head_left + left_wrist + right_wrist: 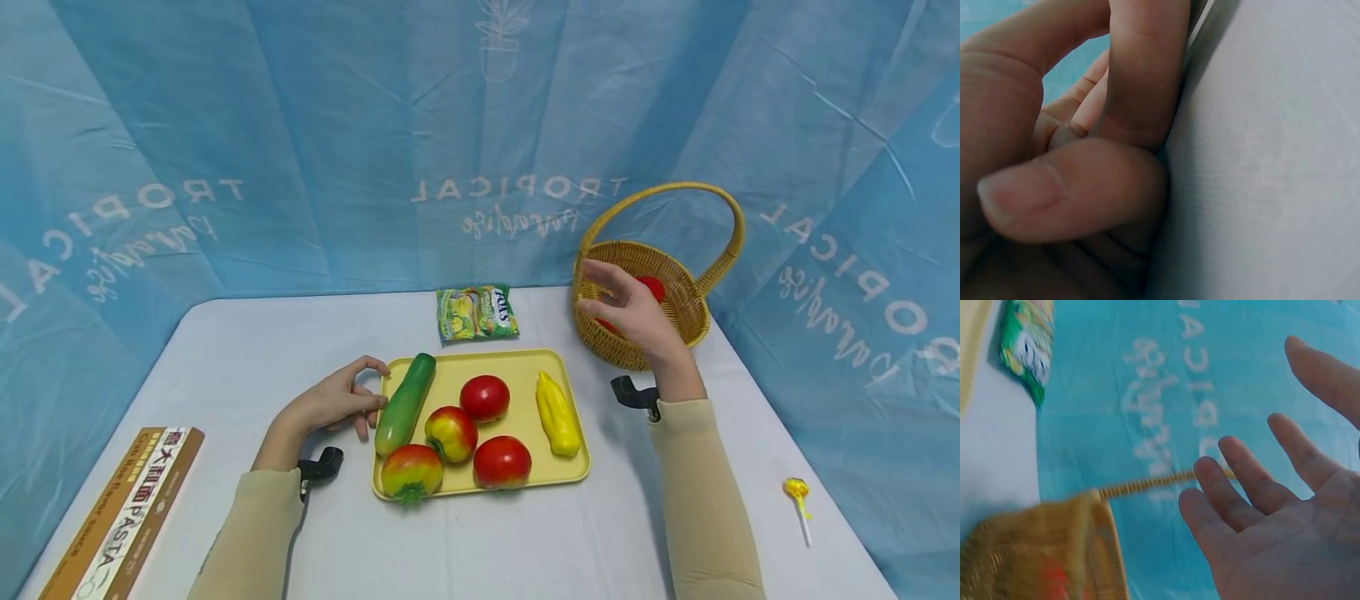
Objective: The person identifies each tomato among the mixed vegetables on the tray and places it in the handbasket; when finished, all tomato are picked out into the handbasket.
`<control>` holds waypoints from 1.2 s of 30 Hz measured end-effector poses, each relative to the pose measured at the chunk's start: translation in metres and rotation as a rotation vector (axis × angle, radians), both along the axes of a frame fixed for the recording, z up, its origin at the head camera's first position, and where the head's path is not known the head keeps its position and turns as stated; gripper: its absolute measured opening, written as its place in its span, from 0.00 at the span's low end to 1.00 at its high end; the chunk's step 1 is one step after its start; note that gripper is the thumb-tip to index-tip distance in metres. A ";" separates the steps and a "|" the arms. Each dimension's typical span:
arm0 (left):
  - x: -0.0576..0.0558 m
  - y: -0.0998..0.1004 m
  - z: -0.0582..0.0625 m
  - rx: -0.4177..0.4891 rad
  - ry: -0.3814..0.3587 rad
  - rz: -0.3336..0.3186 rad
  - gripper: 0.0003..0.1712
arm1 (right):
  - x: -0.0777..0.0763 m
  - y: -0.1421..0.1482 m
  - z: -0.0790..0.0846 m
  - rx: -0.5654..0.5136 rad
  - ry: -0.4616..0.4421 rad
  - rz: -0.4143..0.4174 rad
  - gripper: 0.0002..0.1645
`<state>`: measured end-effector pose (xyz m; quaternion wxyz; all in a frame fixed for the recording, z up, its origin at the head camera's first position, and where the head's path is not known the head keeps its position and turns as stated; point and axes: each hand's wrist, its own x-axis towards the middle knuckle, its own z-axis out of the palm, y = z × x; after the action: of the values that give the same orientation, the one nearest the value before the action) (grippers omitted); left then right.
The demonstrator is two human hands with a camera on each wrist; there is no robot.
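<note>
My left hand rests at the left side of the yellow tray, fingers loosely bent, with index finger and thumb at the tray's rim beside a green cucumber. The left wrist view shows the bent fingers low against the white tabletop. In front of the basket, my right hand is raised with its fingers spread and nothing in it. Red items lie inside the wicker basket, partly covered by the hand. Also on the tray are red tomatoes, red-yellow fruits and a yellow bumpy vegetable.
Behind the tray lies a green candy bag. A pasta box is at the left edge of the table, and a yellow lollipop at the right. A blue printed curtain hangs around the table.
</note>
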<state>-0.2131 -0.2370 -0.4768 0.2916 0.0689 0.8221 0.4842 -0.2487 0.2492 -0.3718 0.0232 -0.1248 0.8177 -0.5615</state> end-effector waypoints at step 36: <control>-0.002 0.000 -0.002 -0.012 0.004 -0.006 0.32 | 0.006 -0.098 -0.051 0.217 -0.238 0.620 0.41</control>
<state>-0.2153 -0.2372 -0.4790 0.2919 0.0707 0.8253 0.4782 -0.2427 0.1511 -0.4226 0.3009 -0.2977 0.7873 -0.4483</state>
